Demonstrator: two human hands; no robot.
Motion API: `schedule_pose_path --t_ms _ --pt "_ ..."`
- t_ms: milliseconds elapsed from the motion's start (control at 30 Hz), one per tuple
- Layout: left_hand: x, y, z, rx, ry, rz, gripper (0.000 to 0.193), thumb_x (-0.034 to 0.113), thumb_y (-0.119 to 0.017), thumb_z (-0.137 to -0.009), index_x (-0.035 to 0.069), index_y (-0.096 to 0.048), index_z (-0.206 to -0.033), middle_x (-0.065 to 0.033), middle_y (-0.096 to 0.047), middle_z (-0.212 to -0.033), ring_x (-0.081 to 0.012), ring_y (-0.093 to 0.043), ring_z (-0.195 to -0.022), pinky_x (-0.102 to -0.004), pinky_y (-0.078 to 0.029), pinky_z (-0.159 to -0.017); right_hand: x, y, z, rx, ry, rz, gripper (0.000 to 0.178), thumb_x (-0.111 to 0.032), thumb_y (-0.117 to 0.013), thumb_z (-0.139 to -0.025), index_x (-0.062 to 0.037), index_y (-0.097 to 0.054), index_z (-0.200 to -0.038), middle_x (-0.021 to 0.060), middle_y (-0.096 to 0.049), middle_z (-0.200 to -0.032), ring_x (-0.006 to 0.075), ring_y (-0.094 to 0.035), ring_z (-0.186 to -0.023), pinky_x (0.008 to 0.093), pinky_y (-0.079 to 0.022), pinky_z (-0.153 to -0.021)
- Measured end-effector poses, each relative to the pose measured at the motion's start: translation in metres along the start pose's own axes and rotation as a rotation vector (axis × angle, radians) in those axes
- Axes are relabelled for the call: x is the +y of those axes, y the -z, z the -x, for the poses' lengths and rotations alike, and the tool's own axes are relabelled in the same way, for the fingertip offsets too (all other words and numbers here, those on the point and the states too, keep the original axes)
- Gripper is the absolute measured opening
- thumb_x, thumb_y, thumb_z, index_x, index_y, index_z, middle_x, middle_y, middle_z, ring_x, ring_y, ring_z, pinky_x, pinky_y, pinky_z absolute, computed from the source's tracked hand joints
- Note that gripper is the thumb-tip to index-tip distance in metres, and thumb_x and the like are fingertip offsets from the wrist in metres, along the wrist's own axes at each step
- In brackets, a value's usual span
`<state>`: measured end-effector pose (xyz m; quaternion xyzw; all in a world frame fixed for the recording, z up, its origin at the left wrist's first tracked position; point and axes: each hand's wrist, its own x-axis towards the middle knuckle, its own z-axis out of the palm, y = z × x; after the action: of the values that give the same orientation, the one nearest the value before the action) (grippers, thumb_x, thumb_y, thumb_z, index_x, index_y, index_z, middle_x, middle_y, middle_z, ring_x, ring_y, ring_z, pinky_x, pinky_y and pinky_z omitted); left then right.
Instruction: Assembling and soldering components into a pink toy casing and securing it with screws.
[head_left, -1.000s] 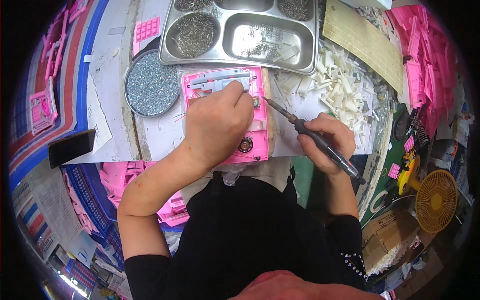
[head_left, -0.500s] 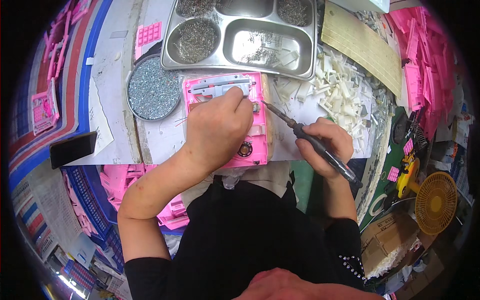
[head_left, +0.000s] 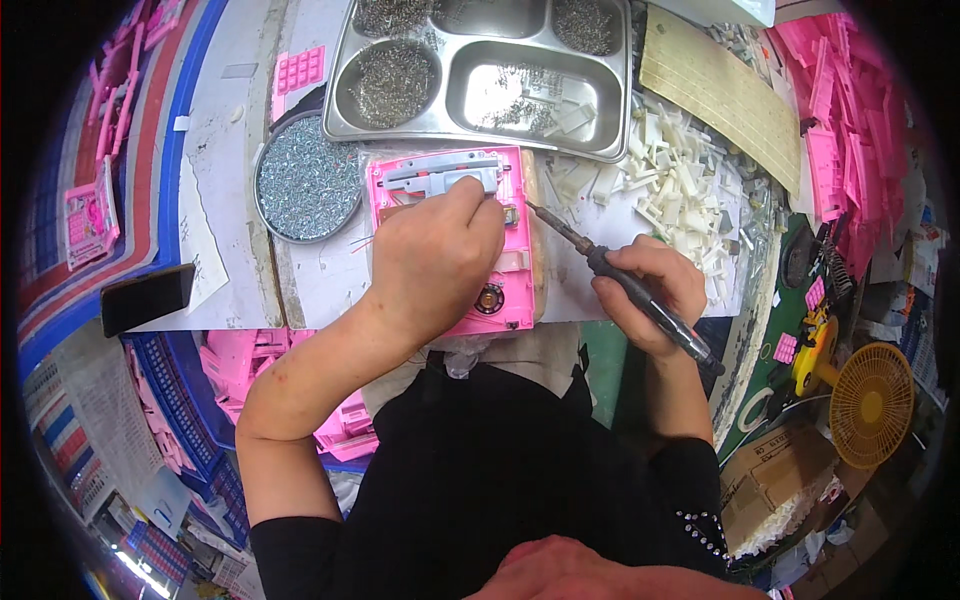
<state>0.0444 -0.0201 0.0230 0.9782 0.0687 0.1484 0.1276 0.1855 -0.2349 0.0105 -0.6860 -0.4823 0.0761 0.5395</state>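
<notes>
A pink plastic case (head_left: pixel 515 285) lies by the table's near edge, its inside facing up. Fitted in it are a grey plastic part (head_left: pixel 440 172) and a small round speaker-like disc (head_left: pixel 489 298). My left hand (head_left: pixel 440 250) is over the case's middle, fingers bent and pressed together; what they pinch is hidden. Thin wires stick out by the case's left side. My right hand (head_left: pixel 655 290) grips a dark-handled soldering iron (head_left: pixel 640 295). Its thin metal tip points up-left, near the case's right edge.
Behind the case stands a steel compartment tray (head_left: pixel 475 135) with small metal parts. A round dish of screws (head_left: pixel 308 175) is at left, a phone (head_left: pixel 147 300) at the near left edge. White plastic pieces (head_left: pixel 680 180) pile up at right; a yellow fan (head_left: pixel 872 405) stands beyond.
The iron's tip has shifted very slightly right and down. My left hand stays in almost the same place on the case.
</notes>
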Motion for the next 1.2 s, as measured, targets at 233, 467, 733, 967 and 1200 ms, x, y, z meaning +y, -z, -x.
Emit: schedule_pose_path --t_ms 233,467,733,967,1200 --pt "0.0001 0.0 0.0003 0.007 0.003 0.01 0.009 0.011 -0.077 -0.083 0.009 -0.072 -0.09 -0.0034 -0.063 -0.083 -0.022 -0.064 -0.063 -0.0338 -0.051 -0.055 -0.0031 0.0014 -0.0022 -0.023 -0.017 0.016 0.029 -0.007 -0.087 -0.076 -0.0038 -0.071 -0.1 0.0062 -0.063 -0.067 0.0177 -0.055 -0.052 0.0302 -0.039 -0.049" --pt "0.0004 0.0003 0.0 0.009 0.006 0.004 0.008 0.011 -0.077 -0.084 0.009 -0.071 -0.089 -0.0031 -0.063 -0.083 -0.0215 -0.064 -0.063 -0.0336 -0.051 -0.055 -0.0017 0.0011 -0.0046 -0.035 -0.003 0.014 0.03 -0.006 -0.087 -0.075 -0.0037 -0.071 -0.1 0.006 -0.062 -0.066 0.0175 -0.055 -0.052 0.0302 -0.039 -0.048" --pt "-0.0001 0.001 -0.0009 -0.009 0.002 -0.002 0.008 0.012 -0.077 -0.085 0.01 -0.07 -0.089 -0.0031 -0.062 -0.083 -0.0214 -0.065 -0.064 -0.0339 -0.051 -0.055 -0.0021 -0.0026 -0.0036 -0.049 0.006 -0.006 0.028 -0.002 -0.084 -0.075 -0.0018 -0.07 -0.099 0.0076 -0.063 -0.07 0.0152 -0.052 -0.055 0.0288 -0.035 -0.051" --pt "0.0005 0.0008 -0.0009 -0.011 0.005 -0.003 0.008 0.012 -0.077 -0.084 0.01 -0.07 -0.088 -0.0035 -0.062 -0.084 -0.0217 -0.065 -0.064 -0.0341 -0.051 -0.055 -0.0001 -0.0062 -0.0047 -0.041 0.038 -0.002 0.032 -0.006 -0.087 -0.075 -0.0045 -0.071 -0.102 0.0046 -0.06 -0.065 0.0177 -0.055 -0.051 0.031 -0.039 -0.048" --pt "-0.0005 -0.0003 -0.0012 -0.003 -0.004 0.006 0.009 0.011 -0.077 -0.083 0.01 -0.07 -0.088 -0.0041 -0.061 -0.082 -0.0219 -0.064 -0.063 -0.0346 -0.05 -0.055 0.0004 0.0005 -0.0017 -0.04 0.012 0.013 0.031 -0.007 -0.087 -0.075 -0.0047 -0.071 -0.101 0.0046 -0.059 -0.064 0.0173 -0.054 -0.051 0.0306 -0.038 -0.048"
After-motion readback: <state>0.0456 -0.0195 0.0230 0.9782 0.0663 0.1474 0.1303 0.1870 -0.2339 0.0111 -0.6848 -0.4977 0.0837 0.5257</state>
